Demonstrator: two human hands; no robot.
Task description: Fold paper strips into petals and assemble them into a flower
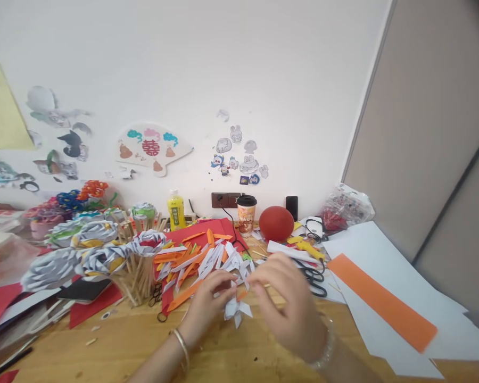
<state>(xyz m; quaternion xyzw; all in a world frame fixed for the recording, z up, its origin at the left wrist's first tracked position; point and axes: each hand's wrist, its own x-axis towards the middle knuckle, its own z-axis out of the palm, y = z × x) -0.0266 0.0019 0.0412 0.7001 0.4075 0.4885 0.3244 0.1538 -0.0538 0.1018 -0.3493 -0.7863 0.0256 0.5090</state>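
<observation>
My left hand (211, 299), a bangle on its wrist, pinches a small folded paper flower (235, 310) low over the table. Its white pointed petals spread downward, with a bit of orange at the side. Just to the right, my right hand (285, 303) has its fingers bent and thumb close to the fingertips, slightly blurred. Whatever lies between those fingertips is too small to make out. Behind both hands is a pile of folded white and orange paper strips (211, 255) on red paper (179, 234).
Paper flowers on sticks (104, 250) crowd the left, near a dark phone (83, 290). A yellow bottle (176, 210), a lidded cup (246, 215) and a red balloon (277, 224) stand along the wall. Black-handled scissors (317, 282), white sheets (367, 255) and an orange strip (383, 303) lie right.
</observation>
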